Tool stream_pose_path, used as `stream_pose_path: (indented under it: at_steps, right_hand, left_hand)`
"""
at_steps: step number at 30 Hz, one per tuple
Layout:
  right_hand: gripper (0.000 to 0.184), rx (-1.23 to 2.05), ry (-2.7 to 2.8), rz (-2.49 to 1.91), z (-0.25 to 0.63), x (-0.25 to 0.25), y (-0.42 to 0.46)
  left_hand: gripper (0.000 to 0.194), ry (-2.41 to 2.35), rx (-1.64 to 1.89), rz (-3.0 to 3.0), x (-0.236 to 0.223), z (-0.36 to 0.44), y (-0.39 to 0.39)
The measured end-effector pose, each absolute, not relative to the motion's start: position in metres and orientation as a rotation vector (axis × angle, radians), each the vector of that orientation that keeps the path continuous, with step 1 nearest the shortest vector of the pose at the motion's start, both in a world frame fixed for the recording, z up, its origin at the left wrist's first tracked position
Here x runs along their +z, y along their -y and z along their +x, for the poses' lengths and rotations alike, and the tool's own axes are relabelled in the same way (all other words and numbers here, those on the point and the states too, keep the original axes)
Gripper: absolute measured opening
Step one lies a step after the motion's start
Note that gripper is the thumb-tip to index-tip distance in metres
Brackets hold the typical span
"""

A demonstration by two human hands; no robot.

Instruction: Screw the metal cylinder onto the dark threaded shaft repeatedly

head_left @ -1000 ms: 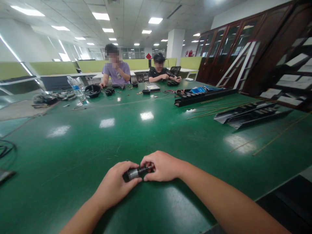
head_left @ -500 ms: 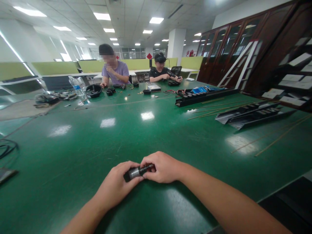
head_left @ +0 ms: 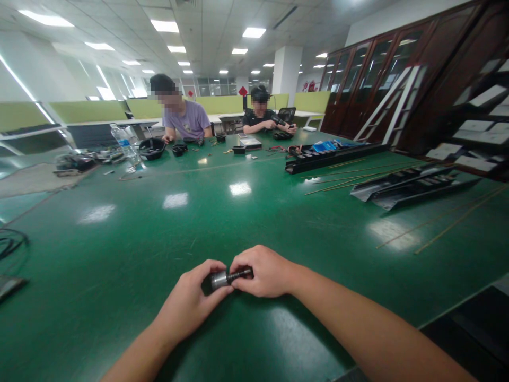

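A small metal cylinder (head_left: pixel 219 279) with a dark threaded shaft (head_left: pixel 240 274) is held just above the green table (head_left: pixel 119 276), near its front edge. My left hand (head_left: pixel 186 300) grips the cylinder's silver end. My right hand (head_left: pixel 258 271) pinches the threaded end, its fingers wrapped over the shaft. The two hands nearly meet around the part, and they hide its underside.
Two co-workers (head_left: pixel 183 109) sit at the far end among small parts, a black bowl (head_left: pixel 151 149) and a water bottle (head_left: pixel 124 142). Black metal rails (head_left: pixel 413 185) and thin brass rods (head_left: pixel 441 223) lie at right. Black cable (head_left: pixel 11 244) lies coiled at left.
My hands stay on the part, with little visible shift. The co-worker in the purple shirt has lowered a hand from the face and leaned left.
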State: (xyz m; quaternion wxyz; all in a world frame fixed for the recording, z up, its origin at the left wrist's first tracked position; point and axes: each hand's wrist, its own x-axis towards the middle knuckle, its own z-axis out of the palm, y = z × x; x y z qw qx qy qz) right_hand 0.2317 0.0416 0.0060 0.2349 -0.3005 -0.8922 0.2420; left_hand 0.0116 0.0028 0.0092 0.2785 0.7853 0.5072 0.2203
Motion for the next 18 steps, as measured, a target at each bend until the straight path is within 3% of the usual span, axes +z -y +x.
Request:
stream_pose_path:
  at_steps: [18]
  right_hand:
    - [0.017, 0.562, 2.521, -0.834, 0.2334, 0.0067, -0.0417]
  left_hand:
    - [0.022, -1.381, 0.595, 2.12, 0.012, 0.0147, 0.0007]
